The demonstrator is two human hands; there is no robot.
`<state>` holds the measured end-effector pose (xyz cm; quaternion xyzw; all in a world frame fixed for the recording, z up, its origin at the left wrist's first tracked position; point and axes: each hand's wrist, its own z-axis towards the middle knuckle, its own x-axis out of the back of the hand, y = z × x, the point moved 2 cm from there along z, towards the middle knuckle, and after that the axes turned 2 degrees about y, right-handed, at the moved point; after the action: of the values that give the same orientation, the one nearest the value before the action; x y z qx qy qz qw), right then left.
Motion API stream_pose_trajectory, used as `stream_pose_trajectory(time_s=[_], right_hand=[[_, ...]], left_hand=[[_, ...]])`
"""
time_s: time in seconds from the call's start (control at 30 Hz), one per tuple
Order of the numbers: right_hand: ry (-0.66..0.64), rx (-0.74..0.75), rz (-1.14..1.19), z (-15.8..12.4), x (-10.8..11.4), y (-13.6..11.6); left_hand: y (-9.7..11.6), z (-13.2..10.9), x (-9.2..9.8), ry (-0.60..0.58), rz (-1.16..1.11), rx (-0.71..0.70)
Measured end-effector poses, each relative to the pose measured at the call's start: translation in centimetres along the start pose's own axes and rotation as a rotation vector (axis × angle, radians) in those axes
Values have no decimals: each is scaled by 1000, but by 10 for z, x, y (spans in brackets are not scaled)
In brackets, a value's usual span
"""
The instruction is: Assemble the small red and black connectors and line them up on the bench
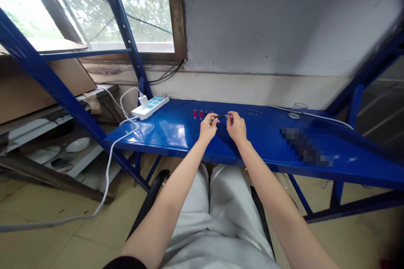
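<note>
Above the blue tabletop (176,134), a thin dark pen-like stick (221,116) lies roughly level between my two hands. My left hand (208,128) is closed around its left end. My right hand (237,127) pinches at its right end, where a small greyish tip shows; the fingertips hide the exact contact. Just left of my left hand stand small red pieces (201,114) with pale ends, and a small black piece (206,114) is partly behind the fingers. Several tiny dark and silvery bits (255,112) lie on the table right of my right hand.
At the table's left end sits a white power strip (150,106) with a plug and a trailing white cable (109,168). A clear glass dish (297,110) stands at the back right, near a pixelated dark object (304,147). Blue frame posts (126,29) rise at both sides.
</note>
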<state>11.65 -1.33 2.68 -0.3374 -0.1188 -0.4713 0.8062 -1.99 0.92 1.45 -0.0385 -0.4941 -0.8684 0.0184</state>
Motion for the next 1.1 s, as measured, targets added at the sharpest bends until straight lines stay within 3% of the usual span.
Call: stream_pose_trajectory(time_s=[0.1,0.2,0.57,0.8,1.1], right_hand=[[23,-165,150,-1,1,5],[-70,-226,183,-2,0,7],[-104,-190,146,-1,1,-1],[-117,-179,123,-1,0,-3],[-116,-174,167,-2,-1,-3]], left_hand=[[3,1,0,6,-57,27],[3,1,-2,-38,-68,33],[3,-2,-6,-136,-38,12],[3,-4,-5,-119,96,10],[-1,-4,-5,-109,68,51]])
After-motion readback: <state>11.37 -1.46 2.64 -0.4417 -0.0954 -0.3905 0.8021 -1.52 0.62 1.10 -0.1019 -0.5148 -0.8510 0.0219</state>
